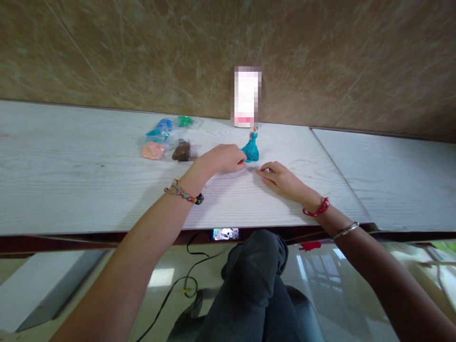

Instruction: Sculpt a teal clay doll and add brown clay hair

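A small clay figurine (pixel 251 151) in a long teal dress stands upright on the white wood-grain table (pixel 89 190). My left hand (pixel 230 158) is closed, its curled fingers at the left hem of the skirt, where they seem to grip the edge; the fingertips are partly hidden. To the right and in front of the figurine, my right hand (pixel 281 180) rests low over the tabletop. Its thumb and forefinger reach toward the skirt without touching it, and nothing shows between them.
Left of my hands lie clear bags of clay: pink (pixel 153 150), brown (pixel 182 150), light blue (pixel 157 135), blue (pixel 164 124) and green (pixel 184 121). A blurred-out upright panel (pixel 246 95) leans on the brown marbled wall (pixel 142 57). Below the table edge, a black cable (pixel 171 287) crosses the floor.
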A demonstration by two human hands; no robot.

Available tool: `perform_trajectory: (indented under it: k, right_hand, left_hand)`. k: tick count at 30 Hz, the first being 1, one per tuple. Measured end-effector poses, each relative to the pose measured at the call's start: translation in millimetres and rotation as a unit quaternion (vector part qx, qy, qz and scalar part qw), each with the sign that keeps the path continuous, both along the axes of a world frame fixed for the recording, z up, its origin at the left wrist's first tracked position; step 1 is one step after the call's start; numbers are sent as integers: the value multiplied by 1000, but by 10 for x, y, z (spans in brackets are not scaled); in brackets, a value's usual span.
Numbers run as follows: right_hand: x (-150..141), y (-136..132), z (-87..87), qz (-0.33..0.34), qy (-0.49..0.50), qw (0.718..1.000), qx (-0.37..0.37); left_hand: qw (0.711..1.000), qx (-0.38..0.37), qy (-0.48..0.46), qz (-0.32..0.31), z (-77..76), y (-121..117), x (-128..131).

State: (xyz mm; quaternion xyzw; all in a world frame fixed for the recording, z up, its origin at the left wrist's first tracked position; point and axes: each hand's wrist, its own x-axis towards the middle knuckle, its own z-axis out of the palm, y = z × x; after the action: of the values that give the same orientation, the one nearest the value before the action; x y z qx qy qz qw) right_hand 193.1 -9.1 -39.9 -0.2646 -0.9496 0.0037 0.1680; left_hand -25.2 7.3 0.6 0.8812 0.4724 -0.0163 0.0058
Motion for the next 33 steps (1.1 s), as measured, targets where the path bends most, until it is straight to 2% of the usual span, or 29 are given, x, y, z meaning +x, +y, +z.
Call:
perform_trajectory:
  k: [6,12,20,33]
  right_hand:
    - [-17,-9,12,-9,-23,1000,3]
    - [12,-15,-25,-2,17,1000,-18]
    - [61,-19,-48,-22,-17,999,-26]
    - [93,-50,-41,-37,-33,999,-22]
  left_hand:
    - [1000,-8,-14,-5,-22,-8,28]
    - [1000,16,-8,-24,-18,-11,38]
    - [993,-18,-61,-96,-1,-79,112]
    - [990,-49,-107,-83,-9,-74,106]
